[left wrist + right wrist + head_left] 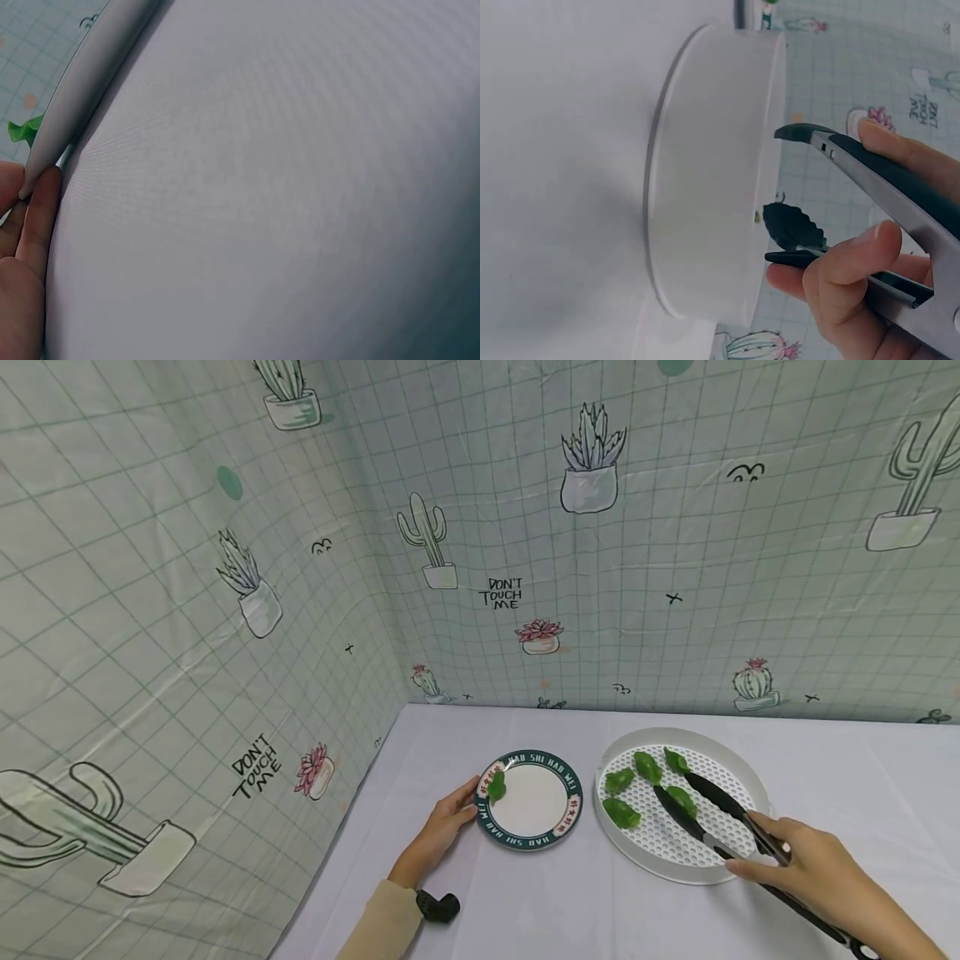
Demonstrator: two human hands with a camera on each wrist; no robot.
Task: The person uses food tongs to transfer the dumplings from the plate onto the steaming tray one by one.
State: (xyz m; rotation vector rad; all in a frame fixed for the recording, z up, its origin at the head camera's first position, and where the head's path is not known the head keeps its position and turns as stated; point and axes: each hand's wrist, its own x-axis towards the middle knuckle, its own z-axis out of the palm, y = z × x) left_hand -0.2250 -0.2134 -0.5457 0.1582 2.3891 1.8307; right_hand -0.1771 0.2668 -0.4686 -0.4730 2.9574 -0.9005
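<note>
My left hand (pixel 442 825) pinches the left rim of a white plate (pixel 536 802) with a green lettered border; the thumb is above and fingers are below the rim. One green leaf (pixel 497 786) lies at the plate's left side. My right hand (pixel 817 860) holds black-and-steel tongs (pixel 708 838), their arms spread over a round white perforated tray (pixel 675 871). Several green leaves (pixel 621 814) lie in this tray, one of them between the tong arms. A dark leaf (pixel 791 226) shows beside the lower tong tip in the right wrist view; whether they touch I cannot tell.
A white cloth (pixel 525 902) covers the table. Grid-patterned curtains (pixel 480 527) printed with cacti stand behind and to the left. A black device (pixel 438 906) sits at the left wrist, by the beige sleeve (pixel 386 918).
</note>
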